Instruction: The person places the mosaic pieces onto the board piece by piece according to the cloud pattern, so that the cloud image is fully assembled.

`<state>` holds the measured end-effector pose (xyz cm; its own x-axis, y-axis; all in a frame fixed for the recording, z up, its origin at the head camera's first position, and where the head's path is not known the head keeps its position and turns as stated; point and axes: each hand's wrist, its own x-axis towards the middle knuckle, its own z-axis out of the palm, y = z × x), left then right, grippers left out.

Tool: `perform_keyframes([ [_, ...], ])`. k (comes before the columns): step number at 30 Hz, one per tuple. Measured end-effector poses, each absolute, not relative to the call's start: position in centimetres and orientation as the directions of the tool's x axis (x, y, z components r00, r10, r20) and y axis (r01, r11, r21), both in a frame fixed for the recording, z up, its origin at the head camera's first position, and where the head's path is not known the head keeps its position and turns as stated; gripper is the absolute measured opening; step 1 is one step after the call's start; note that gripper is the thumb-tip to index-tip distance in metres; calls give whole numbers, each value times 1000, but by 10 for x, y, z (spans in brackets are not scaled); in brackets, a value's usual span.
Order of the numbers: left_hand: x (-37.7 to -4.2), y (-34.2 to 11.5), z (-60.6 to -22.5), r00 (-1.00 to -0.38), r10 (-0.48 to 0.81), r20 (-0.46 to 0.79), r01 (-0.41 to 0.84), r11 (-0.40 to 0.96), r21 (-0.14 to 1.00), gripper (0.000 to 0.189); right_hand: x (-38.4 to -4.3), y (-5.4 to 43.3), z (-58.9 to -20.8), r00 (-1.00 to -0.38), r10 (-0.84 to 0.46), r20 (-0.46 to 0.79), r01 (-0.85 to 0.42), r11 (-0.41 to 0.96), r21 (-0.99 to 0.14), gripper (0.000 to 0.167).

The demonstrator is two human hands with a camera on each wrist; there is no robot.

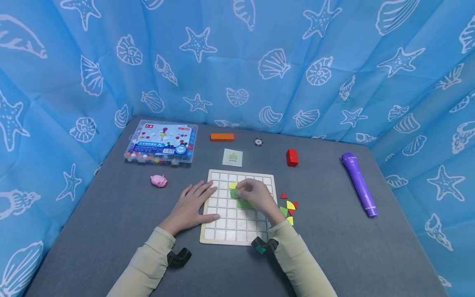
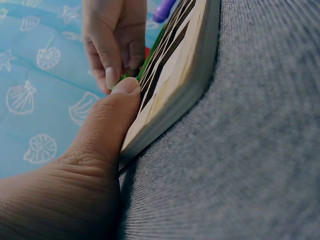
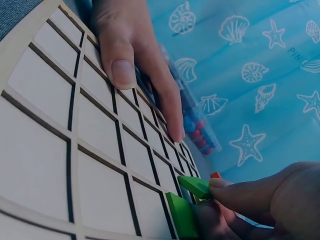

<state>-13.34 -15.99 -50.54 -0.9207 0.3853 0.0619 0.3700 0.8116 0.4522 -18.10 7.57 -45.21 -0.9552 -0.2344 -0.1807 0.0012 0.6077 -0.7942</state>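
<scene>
A wooden grid board (image 1: pixel 219 241) lies on the table with square recesses. My left hand (image 1: pixel 191 208) rests on its left side with fingers spread, the thumb (image 2: pixel 122 100) pressing on the frame edge. Over the upper middle of the board, my right hand (image 1: pixel 256 198) pinches a small green tile (image 3: pixel 196 187) between thumb and fingers, tilted above the grid. Another green tile (image 3: pixel 181 215) sits in the board just beside it. A yellow tile (image 1: pixel 233 185) shows past the right fingertips. The right hand hides part of the grid beneath it.
Right of the board lie loose red, yellow and green tiles (image 1: pixel 283 211). Behind it are a pattern card (image 1: pixel 232 157), an orange block (image 1: pixel 222 137), a round token (image 1: pixel 258 142) and a red block (image 1: pixel 292 157). A plastic case (image 1: pixel 161 142), pink pig (image 1: pixel 158 180) and purple microphone (image 1: pixel 359 183) flank it.
</scene>
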Motion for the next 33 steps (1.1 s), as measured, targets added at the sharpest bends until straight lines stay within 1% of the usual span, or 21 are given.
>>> perform_keyframes([
  [4,-133,-160,-505,-921,384,65,370,811,452,88,-181,75,-452,-951,-246,-186,-7,621,-784,11],
  [11,-133,-159,-505,-923,380,59,366,820,440,88,-180,75,-452,-929,-316,-190,-58,634,-771,25],
  [13,-133,-159,-504,-924,379,59,365,821,439,88,-181,74,-452,-928,-322,-188,-69,643,-763,27],
  [20,-133,-158,-503,-924,377,57,364,827,429,88,-182,72,-454,-928,-325,-182,-97,683,-724,24],
  [24,-133,-158,-503,-924,377,57,364,827,428,88,-182,73,-454,-928,-325,-185,-95,685,-722,23],
  [33,-133,-159,-504,-916,388,100,392,818,421,87,-182,75,-454,-921,-353,-165,-128,674,-728,24],
])
